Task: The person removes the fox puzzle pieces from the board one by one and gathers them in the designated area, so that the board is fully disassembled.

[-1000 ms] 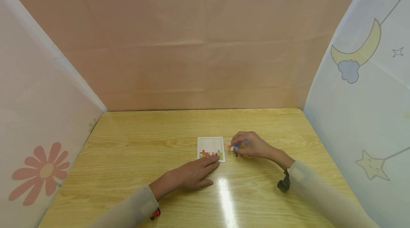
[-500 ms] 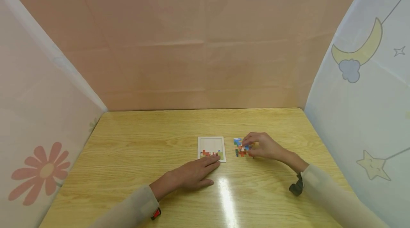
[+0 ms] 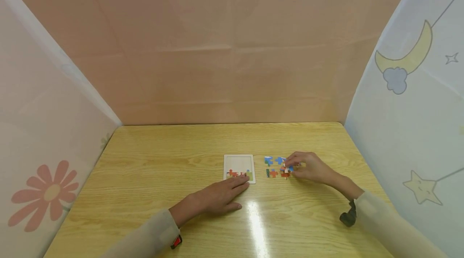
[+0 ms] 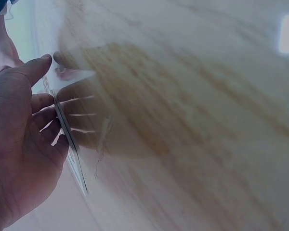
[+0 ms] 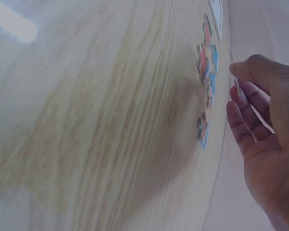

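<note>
With our right hand [image 3: 309, 168] we are pinching a jigsaw piece [image 3: 286, 168], likely light, stiff and best held by its edges, just above loose pieces [image 3: 273, 173] right of the puzzle board [image 3: 238, 163], whose near edge our straight-fingered left hand [image 3: 222, 197] is covering.

A pale puzzle board [image 3: 238, 164] lay flat, the left hand [image 3: 222, 197] resting on its near edge, where red and green fitted pieces [image 3: 233, 173] showed. Beside it lay loose blue and red pieces [image 3: 273, 173]; the right hand [image 3: 311, 168] pinched a thin piece [image 5: 238, 87].
</note>
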Motion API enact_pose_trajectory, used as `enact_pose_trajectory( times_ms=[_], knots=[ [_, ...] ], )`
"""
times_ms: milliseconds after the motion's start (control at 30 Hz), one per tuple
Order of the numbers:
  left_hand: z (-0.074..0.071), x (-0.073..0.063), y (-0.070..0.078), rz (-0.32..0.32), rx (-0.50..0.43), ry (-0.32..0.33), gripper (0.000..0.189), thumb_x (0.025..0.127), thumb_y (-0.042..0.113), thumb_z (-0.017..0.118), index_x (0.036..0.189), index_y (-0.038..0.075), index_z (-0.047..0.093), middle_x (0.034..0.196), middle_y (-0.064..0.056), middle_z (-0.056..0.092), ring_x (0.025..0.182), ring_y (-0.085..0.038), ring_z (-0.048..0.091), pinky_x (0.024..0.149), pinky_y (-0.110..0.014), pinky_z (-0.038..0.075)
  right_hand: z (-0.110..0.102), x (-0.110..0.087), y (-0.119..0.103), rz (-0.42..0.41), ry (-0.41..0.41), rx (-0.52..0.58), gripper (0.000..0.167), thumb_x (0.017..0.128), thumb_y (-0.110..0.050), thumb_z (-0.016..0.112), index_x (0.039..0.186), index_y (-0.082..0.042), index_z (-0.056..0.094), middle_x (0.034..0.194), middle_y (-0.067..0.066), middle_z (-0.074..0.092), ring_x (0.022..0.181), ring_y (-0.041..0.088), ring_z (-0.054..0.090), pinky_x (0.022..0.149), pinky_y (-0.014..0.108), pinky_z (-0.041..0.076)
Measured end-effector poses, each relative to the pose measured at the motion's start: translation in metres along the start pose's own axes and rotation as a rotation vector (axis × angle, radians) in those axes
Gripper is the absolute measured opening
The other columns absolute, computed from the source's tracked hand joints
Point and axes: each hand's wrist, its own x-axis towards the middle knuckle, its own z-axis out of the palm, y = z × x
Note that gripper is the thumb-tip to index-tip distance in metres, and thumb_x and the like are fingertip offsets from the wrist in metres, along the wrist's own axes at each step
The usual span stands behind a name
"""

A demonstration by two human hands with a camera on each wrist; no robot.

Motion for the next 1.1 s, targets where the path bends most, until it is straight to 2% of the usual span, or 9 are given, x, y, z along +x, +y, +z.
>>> enact_pose_trajectory(
  times_ms=[267,600,767,967,1100],
  knots=[
    [0.001,0.000,-0.001,-0.005,-0.016,-0.006,0.071,0.113,0.044,0.048,0.169,0.007,0.024,0.177,-0.007,0.018,0.163,-0.022,0.020,0.130,-0.038,0.027,-0.007,-0.013,0.004,0.028,-0.004,-0.025,0.037,0.074,0.015,0.086,0.103,-0.006,0.081,0.105,0.001,0.077,0.090,0.016,0.074,0.076,0.033,0.064],
    [0.000,0.000,0.000,-0.011,-0.007,-0.007,0.071,0.113,0.043,0.050,0.169,0.007,0.025,0.177,-0.007,0.018,0.162,-0.023,0.021,0.129,-0.037,0.027,-0.010,-0.027,0.006,0.068,-0.017,-0.033,0.039,0.074,0.014,0.087,0.107,-0.005,0.080,0.108,0.005,0.077,0.095,0.022,0.076,0.076,0.036,0.065],
    [0.000,-0.001,0.000,-0.008,-0.010,-0.004,0.071,0.113,0.043,0.049,0.169,0.007,0.025,0.177,-0.008,0.017,0.163,-0.023,0.020,0.130,-0.037,0.027,-0.010,-0.031,0.007,0.065,-0.015,-0.080,0.038,0.075,0.011,0.088,0.106,-0.009,0.082,0.106,0.000,0.078,0.096,0.022,0.075,0.083,0.026,0.063],
    [0.000,0.000,0.000,-0.008,-0.010,-0.013,0.071,0.113,0.044,0.048,0.169,0.008,0.024,0.178,-0.007,0.016,0.163,-0.022,0.018,0.130,-0.038,0.027,-0.008,-0.037,0.010,0.060,-0.010,-0.077,0.038,0.074,0.011,0.089,0.104,-0.009,0.082,0.105,0.000,0.078,0.097,0.023,0.075,0.092,0.007,0.050],
    [-0.001,0.001,0.001,-0.010,-0.003,-0.017,0.071,0.113,0.045,0.048,0.169,0.008,0.024,0.178,-0.007,0.016,0.163,-0.022,0.019,0.129,-0.037,0.028,-0.007,-0.039,0.013,0.058,-0.010,-0.099,0.038,0.072,0.010,0.090,0.104,-0.010,0.082,0.106,0.001,0.078,0.098,0.025,0.074,0.095,0.004,0.047]
  ],
)
